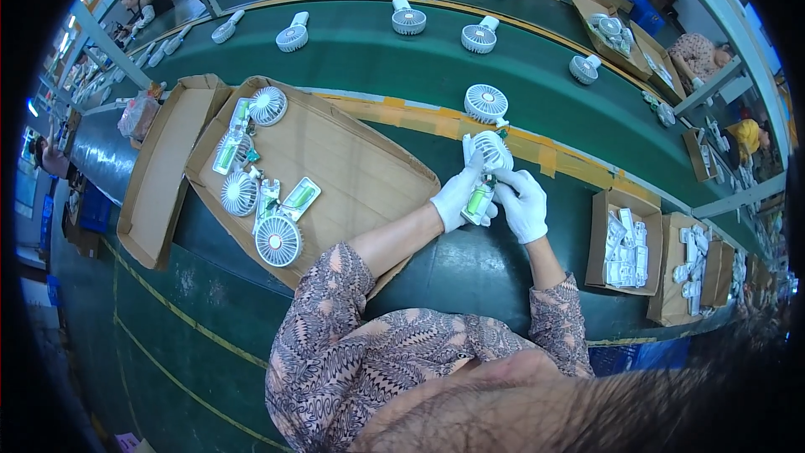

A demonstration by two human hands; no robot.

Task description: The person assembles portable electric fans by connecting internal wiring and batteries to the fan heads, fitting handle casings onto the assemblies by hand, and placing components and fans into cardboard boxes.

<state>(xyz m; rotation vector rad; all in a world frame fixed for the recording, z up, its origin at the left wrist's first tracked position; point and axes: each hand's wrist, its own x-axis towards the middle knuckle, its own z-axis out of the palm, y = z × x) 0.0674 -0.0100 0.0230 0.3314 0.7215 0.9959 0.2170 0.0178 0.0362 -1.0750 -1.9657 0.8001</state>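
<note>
A white handheld fan (491,151) is held up over the bench, its round grille pointing away from me. Its handle is open and shows a green battery (478,200). My left hand (458,198), in a white glove, is closed round the left side of the handle. From the right, my gloved right hand (523,206) has its fingers bent against the handle just below the grille; what its fingertips pinch is hidden. Just beyond them another white fan (485,104) lies at the near edge of the green conveyor belt (369,59).
A cardboard tray (352,168) at my left holds several opened fans (277,241). Beside it lies a narrower empty-looking carton (155,193). At the right stand boxes of white plastic parts (625,247). Several finished-looking fans (408,20) rest along the belt, with other people beyond.
</note>
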